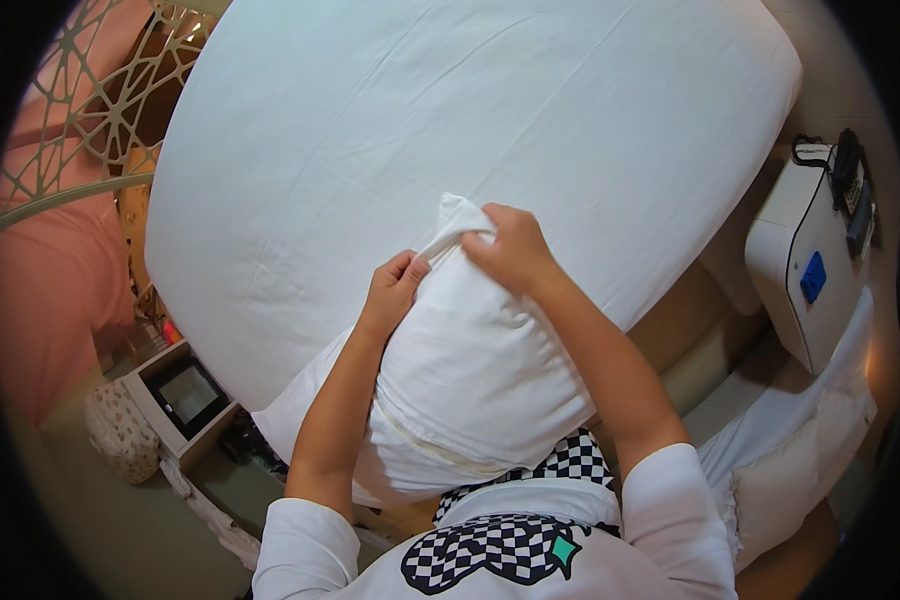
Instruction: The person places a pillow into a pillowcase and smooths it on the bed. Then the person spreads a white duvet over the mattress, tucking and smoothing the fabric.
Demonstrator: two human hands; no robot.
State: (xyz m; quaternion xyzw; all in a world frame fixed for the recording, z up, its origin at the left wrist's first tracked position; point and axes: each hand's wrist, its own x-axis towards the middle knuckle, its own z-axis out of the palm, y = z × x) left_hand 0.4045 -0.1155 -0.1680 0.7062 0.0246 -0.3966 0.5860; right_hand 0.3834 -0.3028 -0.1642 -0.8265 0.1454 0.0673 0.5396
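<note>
A plump white pillow in a white pillowcase [475,350] leans against my front, over the near edge of the bed. My left hand [398,286] pinches the upper left rim of the pillowcase opening. At the upper right of that opening, my right hand [510,248] has its fingers closed on the cloth. A pointed corner of the case sticks up between the two hands. Inside the case, the pillow's surface is mostly hidden. Beyond it, a bed with a smooth white fitted sheet [450,110] fills the far side.
Right of the bed stands a white bedside cabinet [790,260] with a dark telephone [850,180] on it. Another pillow [805,470] lies at the lower right. On the left are a patterned lattice screen [120,90], a pink curtain [65,290] and a small shelf unit [185,390].
</note>
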